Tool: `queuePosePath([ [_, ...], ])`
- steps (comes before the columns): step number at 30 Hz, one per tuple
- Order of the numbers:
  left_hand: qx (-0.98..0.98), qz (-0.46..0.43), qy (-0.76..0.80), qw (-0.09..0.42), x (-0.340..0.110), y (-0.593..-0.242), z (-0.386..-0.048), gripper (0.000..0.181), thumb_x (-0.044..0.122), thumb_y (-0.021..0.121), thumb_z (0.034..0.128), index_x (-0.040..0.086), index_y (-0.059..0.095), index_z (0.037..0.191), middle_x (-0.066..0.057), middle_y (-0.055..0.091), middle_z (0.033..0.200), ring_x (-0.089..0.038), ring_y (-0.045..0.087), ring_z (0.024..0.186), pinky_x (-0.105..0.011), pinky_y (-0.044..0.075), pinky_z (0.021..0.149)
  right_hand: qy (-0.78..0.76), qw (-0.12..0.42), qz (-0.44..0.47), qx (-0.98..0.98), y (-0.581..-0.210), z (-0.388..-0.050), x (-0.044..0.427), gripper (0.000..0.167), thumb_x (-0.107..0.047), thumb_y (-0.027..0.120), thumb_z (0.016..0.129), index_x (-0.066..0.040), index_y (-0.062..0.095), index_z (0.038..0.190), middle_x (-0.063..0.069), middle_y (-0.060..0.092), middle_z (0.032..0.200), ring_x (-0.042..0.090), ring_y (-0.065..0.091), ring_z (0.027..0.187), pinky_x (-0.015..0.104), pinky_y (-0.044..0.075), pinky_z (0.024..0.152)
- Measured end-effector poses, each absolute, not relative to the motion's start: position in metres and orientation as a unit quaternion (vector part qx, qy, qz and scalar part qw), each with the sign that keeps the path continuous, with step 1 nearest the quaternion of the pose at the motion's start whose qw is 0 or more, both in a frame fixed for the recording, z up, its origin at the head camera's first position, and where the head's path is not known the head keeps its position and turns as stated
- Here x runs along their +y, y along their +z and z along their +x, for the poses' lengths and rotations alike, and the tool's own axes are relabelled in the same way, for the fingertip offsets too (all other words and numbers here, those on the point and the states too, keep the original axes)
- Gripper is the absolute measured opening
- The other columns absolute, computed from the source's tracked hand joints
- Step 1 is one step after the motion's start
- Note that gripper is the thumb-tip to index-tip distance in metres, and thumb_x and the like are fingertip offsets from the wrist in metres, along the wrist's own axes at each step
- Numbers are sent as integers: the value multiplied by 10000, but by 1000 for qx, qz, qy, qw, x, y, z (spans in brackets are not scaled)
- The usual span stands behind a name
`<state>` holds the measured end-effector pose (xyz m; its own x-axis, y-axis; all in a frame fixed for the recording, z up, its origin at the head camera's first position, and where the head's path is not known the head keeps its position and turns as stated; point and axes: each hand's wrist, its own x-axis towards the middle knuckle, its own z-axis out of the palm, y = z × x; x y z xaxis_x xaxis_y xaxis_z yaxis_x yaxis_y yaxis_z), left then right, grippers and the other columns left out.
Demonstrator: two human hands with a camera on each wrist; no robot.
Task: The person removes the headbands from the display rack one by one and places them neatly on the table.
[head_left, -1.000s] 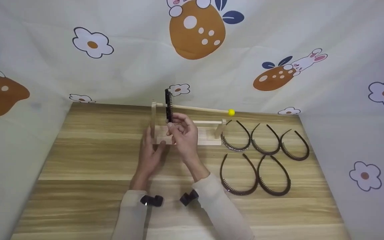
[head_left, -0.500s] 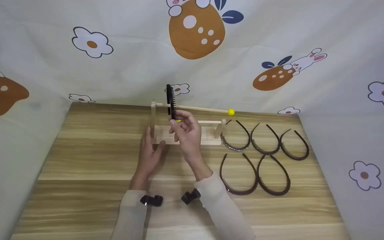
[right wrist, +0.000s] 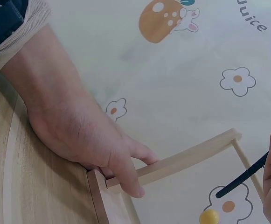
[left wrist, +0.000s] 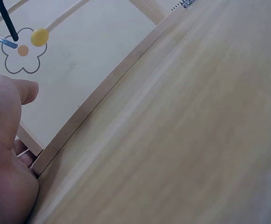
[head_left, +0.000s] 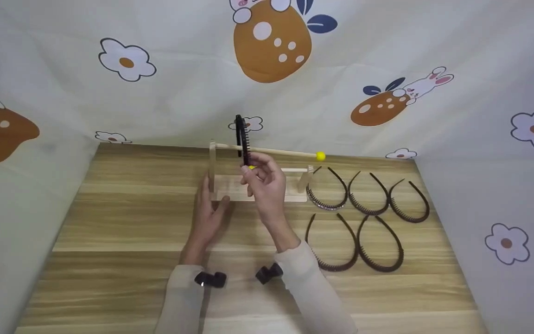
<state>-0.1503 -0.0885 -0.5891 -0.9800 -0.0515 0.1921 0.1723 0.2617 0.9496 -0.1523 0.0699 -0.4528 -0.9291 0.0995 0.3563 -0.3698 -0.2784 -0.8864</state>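
Note:
My right hand [head_left: 267, 185] pinches a black toothed headband [head_left: 242, 134] by its near side. The headband stands upright around the upper rod [head_left: 285, 152] of a wooden rack [head_left: 271, 197]; in the right wrist view, one headband end [right wrist: 238, 182] hangs beside the rod. My left hand [head_left: 206, 213] grips the rack's left end low down. In the right wrist view, that left hand [right wrist: 79, 121] has its thumb on one side of the post [right wrist: 182, 161] and its fingers on the other. A yellow ball [head_left: 321, 156] caps the upper rod's right end.
Several dark toothed headbands lie in two rows to the right, among them a glittery one [head_left: 329, 205] close to the rack and one [head_left: 336, 266] in the front row. A lower rod [head_left: 295, 170] joins the rack's short right post. Patterned cloth [head_left: 179, 102] stands behind the table [head_left: 109, 222].
My right hand has shifted right and carried the headband with it along the upper rod. The left hand stays on the rack, and the other headbands have not moved.

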Motion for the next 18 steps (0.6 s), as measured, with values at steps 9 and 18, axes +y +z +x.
queuePosePath([
  [9, -787, -29, -611, 76, -89, -589, -150, 853, 203, 648, 1123, 137, 122, 1792, -222, 163, 1825, -472, 197, 1661, -734, 178, 1320, 785, 160, 114, -587, -456, -153, 82, 313, 9, 740, 967, 101, 665, 1257, 213, 736, 1055, 120, 643, 693, 170, 456, 489],
  [18, -786, -25, -613, 72, -89, -590, -151, 848, 207, 643, 1123, 119, 126, 1789, -240, 154, 1823, -477, 186, 1664, -705, 140, 1342, 790, 164, 99, -582, -459, -149, 97, 289, 13, 729, 976, 73, 675, 1253, 39, 750, 1050, 113, 640, 701, 175, 459, 500],
])
